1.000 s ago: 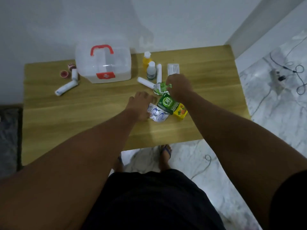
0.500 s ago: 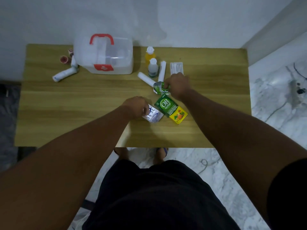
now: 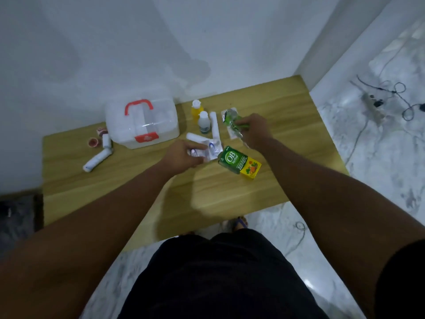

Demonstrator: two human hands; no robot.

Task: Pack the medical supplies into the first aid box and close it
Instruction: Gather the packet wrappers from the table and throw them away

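A clear first aid box (image 3: 142, 124) with a red handle and red latch stands closed at the back left of the wooden table (image 3: 207, 192). My left hand (image 3: 181, 155) grips a white and blue sachet strip (image 3: 212, 150), lifted just off the table. My right hand (image 3: 253, 130) holds a crumpled green sachet strip (image 3: 231, 117) above the table. A green and yellow OB herbal carton (image 3: 239, 165) lies between my hands. Behind them stand a yellow bottle (image 3: 196, 109) and a white bottle (image 3: 204, 122), with two white bandage rolls (image 3: 215, 124) lying beside them.
Left of the box lie two more white rolls (image 3: 96, 160) and two small red tape rolls (image 3: 93, 142). A flat white packet (image 3: 232, 133) lies under my right hand. White walls close the back; cables (image 3: 391, 93) lie on the marble floor at right.
Both hands have lifted their sachet strips off the table. The right hand rose and moved back with the green strip; the left moved up toward the bandage rolls. The head view shifted.
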